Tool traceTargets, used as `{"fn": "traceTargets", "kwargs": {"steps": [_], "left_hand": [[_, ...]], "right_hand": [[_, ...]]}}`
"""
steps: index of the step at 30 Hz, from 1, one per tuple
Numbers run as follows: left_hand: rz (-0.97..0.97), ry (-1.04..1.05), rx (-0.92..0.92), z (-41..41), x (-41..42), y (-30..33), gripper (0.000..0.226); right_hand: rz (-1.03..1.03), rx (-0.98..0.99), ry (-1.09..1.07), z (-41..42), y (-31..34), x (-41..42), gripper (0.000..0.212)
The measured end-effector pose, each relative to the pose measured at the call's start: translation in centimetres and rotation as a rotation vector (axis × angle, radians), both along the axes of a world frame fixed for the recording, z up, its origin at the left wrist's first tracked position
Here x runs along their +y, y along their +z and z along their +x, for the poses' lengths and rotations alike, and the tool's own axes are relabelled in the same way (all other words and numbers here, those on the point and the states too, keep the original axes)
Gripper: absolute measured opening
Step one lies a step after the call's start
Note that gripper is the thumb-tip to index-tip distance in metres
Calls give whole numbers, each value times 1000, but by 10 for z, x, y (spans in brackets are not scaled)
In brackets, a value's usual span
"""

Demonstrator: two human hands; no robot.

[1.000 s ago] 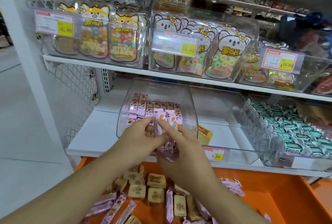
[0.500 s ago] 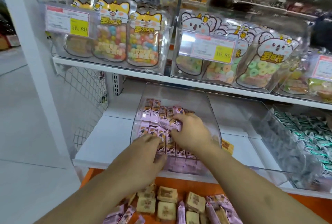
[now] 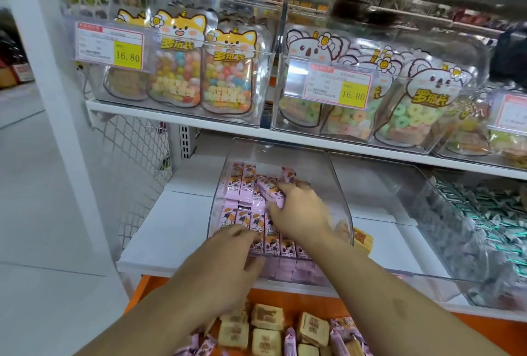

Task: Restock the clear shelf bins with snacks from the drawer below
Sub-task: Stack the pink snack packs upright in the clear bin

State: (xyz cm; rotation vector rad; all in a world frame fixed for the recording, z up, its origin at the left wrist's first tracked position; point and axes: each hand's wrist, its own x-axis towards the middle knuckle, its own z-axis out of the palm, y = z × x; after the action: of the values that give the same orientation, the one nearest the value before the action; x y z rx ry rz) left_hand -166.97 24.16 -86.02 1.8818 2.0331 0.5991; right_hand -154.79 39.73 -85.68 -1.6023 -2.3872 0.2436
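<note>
The right hand [image 3: 302, 213] pinches a pink snack bar [image 3: 271, 191] inside the clear bin [image 3: 339, 184]; the left hand [image 3: 228, 258], fingers loosely spread, rests at the bin's 6 o'clock edge.

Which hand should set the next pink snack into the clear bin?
Right, probably. The right hand is already inside the clear bin, holding a pink snack pack above the packed rows. The left hand is at the bin's front edge, holding nothing visible.

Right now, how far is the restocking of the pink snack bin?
Done: the clear bin already holds rows of pink packs. In hand: the right hand grips a pink bar above them; the left hand touches the front row. Left: loose pink bars and beige packs remain in the orange drawer.
</note>
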Motion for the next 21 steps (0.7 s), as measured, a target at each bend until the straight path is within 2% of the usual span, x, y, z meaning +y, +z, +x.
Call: {"fn": "traceTargets", "kwargs": {"steps": [5, 8, 13, 21], "left_hand": [[2, -30, 10, -5, -2, 0, 51], [-5, -39, 20, -4, -2, 0, 53], [-13, -39, 24, -5, -2, -2, 55], [-26, -32, 57, -3, -1, -3, 57]], "right_hand": [[-131, 21, 128, 9, -1, 0, 85], [-170, 31, 170, 18, 3, -1, 91], [-163, -62, 301, 29, 5, 6, 80], [-41, 49, 337, 6, -1, 19, 58]]}}
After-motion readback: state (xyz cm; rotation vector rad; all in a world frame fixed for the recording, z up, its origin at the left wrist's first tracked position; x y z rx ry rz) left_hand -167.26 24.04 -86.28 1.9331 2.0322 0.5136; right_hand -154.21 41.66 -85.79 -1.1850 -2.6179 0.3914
